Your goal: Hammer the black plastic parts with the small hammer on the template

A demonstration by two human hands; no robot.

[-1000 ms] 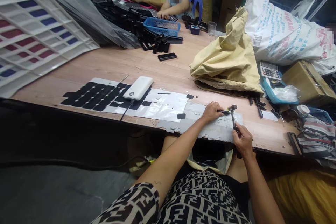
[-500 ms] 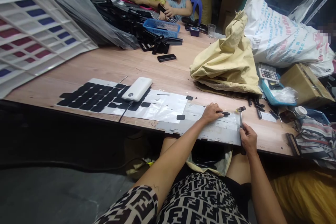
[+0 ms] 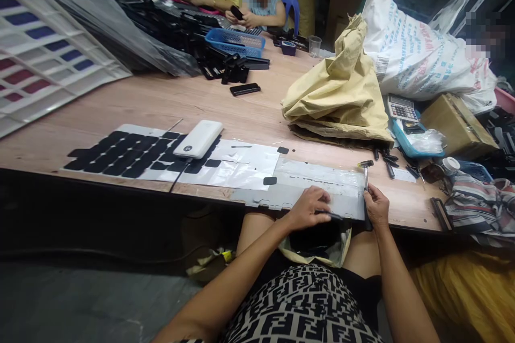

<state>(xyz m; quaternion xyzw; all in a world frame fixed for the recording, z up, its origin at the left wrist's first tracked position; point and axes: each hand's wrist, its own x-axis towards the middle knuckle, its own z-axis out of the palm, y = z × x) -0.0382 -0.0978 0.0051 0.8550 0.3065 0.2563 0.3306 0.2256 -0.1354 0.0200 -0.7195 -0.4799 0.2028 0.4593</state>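
"While the right hand (image 3: 377, 206) is wrapped around the handle of the hammer (image 3: 365, 164), what does the left hand (image 3: 309, 208) hold?"

"A slim black part (image 3: 332, 215), grasped in the fingers; it projects toward the right hand. It is located at the near edge of the grey sheet (image 3: 257, 197), by the mouth of the open bag (image 3: 345, 246) between the thighs."

"Why these positions?"

"The hammer head points away from the body, presumably keeping it off the left fingers. The grey sheet probably protects the tabletop (image 3: 402, 204). The bag is within easy reach, likely for convenience."

"Specify limits and room."

"The tabletop's near edge runs close to both hands. On the left, a white device (image 3: 199, 139) rests with its cable (image 3: 177, 177) crossing that edge. Ahead, the yellow bag (image 3: 341, 102) limits reach; a strip of wood grain separates it from the grey sheet. Dark pieces (image 3: 390, 165) lie just beyond the hammer head: allow for them in any sideways swing."
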